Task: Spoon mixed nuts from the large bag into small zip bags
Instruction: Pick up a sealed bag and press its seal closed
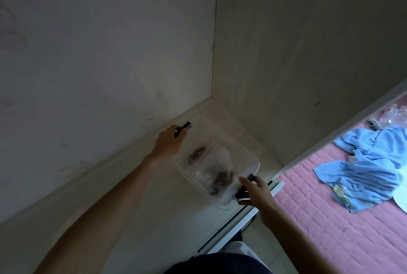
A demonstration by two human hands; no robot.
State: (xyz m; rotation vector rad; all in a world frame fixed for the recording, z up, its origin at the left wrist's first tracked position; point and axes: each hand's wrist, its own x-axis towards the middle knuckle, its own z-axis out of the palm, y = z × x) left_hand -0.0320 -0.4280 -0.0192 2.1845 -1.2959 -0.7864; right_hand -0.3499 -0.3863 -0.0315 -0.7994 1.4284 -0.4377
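Clear tub [248, 152]: a see-through plastic box with black clip handles at two ends, sitting on a pale surface [154, 207] in the corner where two light walls meet.
Contents: brown clumps [222, 178] that may be the mixed nuts, inside crumpled clear plastic; the picture is dim and blurred, so I cannot tell large bag from small zip bags, and no spoon can be made out.
Far handle [186, 126]: black, at the tub's far-left end, partly covered by the left hand.
Near handle [243, 187]: black, at the tub's near-right end, partly hidden behind the right hand.
Left hand [168, 144]: fingers curled around the far handle, gripping it; fingertips are out of sight behind the hand.
Right hand [256, 194]: thumb and fingers curled, pinching the near handle between them; one fingertip juts out above the handle, another below.
Arms: both bare forearms reach in from the bottom edge, where they are cut off.
Bed [319, 218]: pink quilted cover, to the right, cut by the frame.
Blue cloth [365, 163]: crumpled on the bed, well apart from the tub.
Bottles [396, 117]: small clear shapes at the far right edge, too blurred to name surely.
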